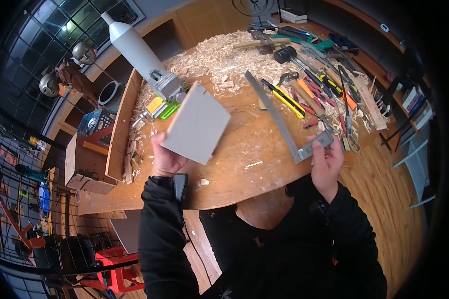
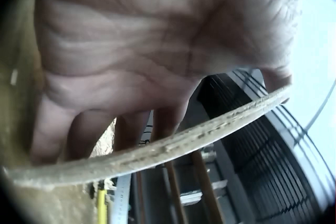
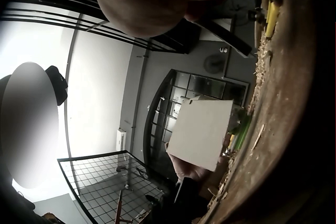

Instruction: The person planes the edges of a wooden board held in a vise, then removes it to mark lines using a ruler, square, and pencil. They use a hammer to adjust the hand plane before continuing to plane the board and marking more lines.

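Note:
My left hand [image 1: 167, 159] grips a flat, pale square board [image 1: 197, 124] by its lower left edge, tilted up over the bench. In the left wrist view, the palm [image 2: 157, 35] faces the camera and the fingers reach down to the board's rough edge [image 2: 157, 151]. My right hand [image 1: 328, 163] holds a try square [image 1: 279, 122] by its short, thick stock, thumb on top. Its long metal blade points away across the bench, to the right of the board. The right wrist view shows the board's pale face [image 3: 202, 132] with left fingers behind it.
Wood shavings [image 1: 219, 55] heap at the back of the bench [image 1: 244, 174]. A vise [image 1: 169, 87] stands beyond the board, near a tall grey bottle-shaped object [image 1: 134, 47]. On the right lie a yellow utility knife [image 1: 287, 102], a black mallet [image 1: 285, 55], scissors [image 1: 353, 142] and several hand tools.

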Demonstrator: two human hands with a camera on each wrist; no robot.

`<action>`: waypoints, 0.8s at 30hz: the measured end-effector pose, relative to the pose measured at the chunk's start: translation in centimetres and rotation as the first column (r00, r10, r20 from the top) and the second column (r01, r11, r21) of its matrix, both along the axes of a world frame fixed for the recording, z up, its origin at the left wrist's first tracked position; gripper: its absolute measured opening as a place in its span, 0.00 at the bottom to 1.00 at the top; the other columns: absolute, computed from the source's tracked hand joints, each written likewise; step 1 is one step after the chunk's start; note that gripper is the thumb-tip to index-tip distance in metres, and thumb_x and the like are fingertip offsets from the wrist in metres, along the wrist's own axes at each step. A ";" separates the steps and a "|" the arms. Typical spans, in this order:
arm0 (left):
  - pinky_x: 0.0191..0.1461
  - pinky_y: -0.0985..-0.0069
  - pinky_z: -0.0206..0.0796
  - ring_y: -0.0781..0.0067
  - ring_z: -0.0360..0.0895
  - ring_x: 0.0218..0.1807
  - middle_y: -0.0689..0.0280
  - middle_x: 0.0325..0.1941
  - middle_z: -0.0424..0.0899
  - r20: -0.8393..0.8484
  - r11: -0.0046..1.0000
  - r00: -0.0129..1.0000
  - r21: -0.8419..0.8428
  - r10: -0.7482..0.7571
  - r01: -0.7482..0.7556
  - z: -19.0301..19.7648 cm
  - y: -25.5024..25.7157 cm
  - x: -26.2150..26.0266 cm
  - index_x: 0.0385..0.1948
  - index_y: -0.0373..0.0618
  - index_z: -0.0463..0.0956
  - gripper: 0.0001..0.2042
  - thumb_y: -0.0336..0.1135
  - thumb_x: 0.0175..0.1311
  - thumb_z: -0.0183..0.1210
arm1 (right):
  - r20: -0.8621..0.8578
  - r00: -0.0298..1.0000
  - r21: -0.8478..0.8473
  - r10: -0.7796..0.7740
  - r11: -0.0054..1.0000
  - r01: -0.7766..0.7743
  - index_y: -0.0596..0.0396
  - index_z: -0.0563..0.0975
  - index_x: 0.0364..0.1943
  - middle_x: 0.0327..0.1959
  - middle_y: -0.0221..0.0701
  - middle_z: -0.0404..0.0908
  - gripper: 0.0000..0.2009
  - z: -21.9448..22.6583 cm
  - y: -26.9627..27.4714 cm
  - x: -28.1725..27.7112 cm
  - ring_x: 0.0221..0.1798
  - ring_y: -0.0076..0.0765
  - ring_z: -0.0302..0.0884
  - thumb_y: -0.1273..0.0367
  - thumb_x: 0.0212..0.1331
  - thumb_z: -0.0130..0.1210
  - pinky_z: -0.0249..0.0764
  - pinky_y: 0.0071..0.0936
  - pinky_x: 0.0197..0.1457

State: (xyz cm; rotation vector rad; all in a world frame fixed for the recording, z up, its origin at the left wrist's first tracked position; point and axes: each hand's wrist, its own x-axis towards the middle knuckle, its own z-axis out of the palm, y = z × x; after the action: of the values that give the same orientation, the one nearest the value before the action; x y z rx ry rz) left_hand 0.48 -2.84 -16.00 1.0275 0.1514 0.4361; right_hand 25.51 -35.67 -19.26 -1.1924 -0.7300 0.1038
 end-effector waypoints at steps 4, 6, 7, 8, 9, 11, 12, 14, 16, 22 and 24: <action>0.79 0.54 0.63 0.45 0.71 0.75 0.41 0.73 0.73 -0.422 0.646 0.861 0.748 0.286 0.152 3.8 -3.4 1.8 0.76 0.32 0.62 0.52 0.50 0.46 0.73 | -0.005 1.000 -0.021 0.026 0.999 -0.026 0.60 0.74 0.56 0.50 0.29 0.83 0.09 -0.5 -0.3 0.1 0.43 0.13 0.75 0.75 0.77 0.52 0.72 0.16 0.49; 0.83 0.55 0.55 0.37 0.61 0.81 0.31 0.79 0.62 -0.325 0.178 0.854 0.945 0.406 0.275 3.3 -4.2 2.7 0.75 0.26 0.61 0.58 0.51 0.38 0.76 | -0.011 0.999 -0.046 0.041 0.998 -0.042 0.61 0.73 0.58 0.50 0.29 0.83 0.10 -0.7 -0.3 -0.1 0.43 0.14 0.76 0.76 0.77 0.53 0.73 0.17 0.49; 0.83 0.55 0.55 0.37 0.61 0.81 0.31 0.79 0.62 -0.325 0.179 0.853 0.945 0.409 0.274 2.9 -4.7 2.8 0.75 0.26 0.61 0.58 0.51 0.38 0.76 | -0.011 0.999 -0.045 0.045 0.998 -0.045 0.61 0.73 0.58 0.50 0.29 0.83 0.10 -0.7 -0.2 -0.3 0.43 0.14 0.76 0.76 0.77 0.53 0.73 0.17 0.49; 0.84 0.56 0.53 0.35 0.60 0.81 0.30 0.79 0.61 -0.299 0.070 0.850 0.952 0.434 0.299 2.2 -5.4 2.8 0.74 0.25 0.61 0.59 0.52 0.36 0.76 | 0.008 0.999 -0.050 0.040 0.998 -0.039 0.61 0.72 0.58 0.50 0.29 0.83 0.10 -0.7 -0.2 -0.5 0.43 0.14 0.76 0.76 0.77 0.53 0.73 0.17 0.49; 0.85 0.56 0.52 0.34 0.59 0.81 0.30 0.79 0.60 -0.272 -0.037 0.848 0.945 0.455 0.324 1.7 -5.9 2.8 0.74 0.24 0.61 0.60 0.53 0.35 0.77 | 0.026 0.999 -0.057 0.033 0.998 -0.031 0.61 0.72 0.58 0.51 0.30 0.83 0.11 -0.7 -0.3 -0.8 0.43 0.14 0.76 0.76 0.77 0.53 0.74 0.18 0.49; 0.86 0.57 0.50 0.33 0.59 0.81 0.30 0.80 0.58 -0.287 -0.041 0.835 0.937 0.469 0.346 1.5 -6.5 2.8 0.74 0.23 0.60 0.62 0.54 0.33 0.77 | 0.058 0.997 -0.045 0.047 0.998 -0.045 0.62 0.72 0.59 0.51 0.30 0.82 0.11 -0.7 -0.3 -1.1 0.44 0.15 0.76 0.77 0.77 0.53 0.74 0.18 0.49; 0.86 0.57 0.49 0.33 0.58 0.81 0.30 0.80 0.58 -0.311 -0.059 0.836 0.925 0.452 0.376 1.2 -6.5 2.7 0.74 0.23 0.60 0.63 0.55 0.32 0.77 | 0.090 0.994 -0.030 0.063 0.998 -0.061 0.62 0.71 0.60 0.51 0.30 0.82 0.12 -0.7 -0.3 -1.3 0.44 0.15 0.77 0.77 0.77 0.53 0.74 0.18 0.50; 0.86 0.57 0.49 0.32 0.58 0.81 0.29 0.80 0.58 -0.333 -0.075 0.834 0.912 0.440 0.404 0.9 -6.4 2.5 0.74 0.23 0.59 0.63 0.55 0.32 0.77 | 0.099 0.993 -0.037 0.063 0.998 -0.059 0.62 0.72 0.59 0.50 0.29 0.82 0.12 -0.7 -0.2 -1.6 0.43 0.15 0.77 0.77 0.77 0.53 0.75 0.18 0.49; 0.86 0.57 0.48 0.31 0.56 0.82 0.28 0.80 0.57 -0.332 -0.055 0.827 0.916 0.454 0.398 0.6 -6.0 2.3 0.74 0.22 0.58 0.65 0.57 0.32 0.79 | 0.108 0.992 -0.043 0.063 0.997 -0.059 0.62 0.72 0.59 0.50 0.29 0.83 0.12 -0.7 -0.3 -2.2 0.42 0.14 0.77 0.76 0.77 0.53 0.75 0.18 0.48; 0.87 0.57 0.46 0.31 0.53 0.83 0.26 0.80 0.54 -0.362 0.014 0.792 0.913 0.492 0.408 0.1 -5.2 1.4 0.74 0.18 0.57 0.72 0.63 0.27 0.84 | 0.429 0.902 -0.175 0.049 0.984 0.029 0.60 0.79 0.48 0.39 0.40 0.84 0.09 1.2 -0.3 -4.4 0.34 0.37 0.84 0.78 0.66 0.62 0.78 0.29 0.40; 0.87 0.57 0.46 0.31 0.53 0.83 0.26 0.80 0.55 -0.370 0.014 0.781 0.907 0.503 0.420 0.0 -5.2 1.1 0.73 0.17 0.57 0.72 0.64 0.26 0.84 | 0.552 0.832 -0.170 0.065 0.985 0.036 0.60 0.80 0.48 0.39 0.40 0.84 0.10 2.2 -0.1 -4.9 0.35 0.42 0.84 0.78 0.63 0.63 0.79 0.31 0.40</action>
State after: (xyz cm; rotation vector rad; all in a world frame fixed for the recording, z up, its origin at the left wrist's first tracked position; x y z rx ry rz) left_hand 1.54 -8.08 -16.01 2.7575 0.5546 0.1376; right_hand 20.57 -35.74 -17.05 -1.4019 -1.2649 -0.1835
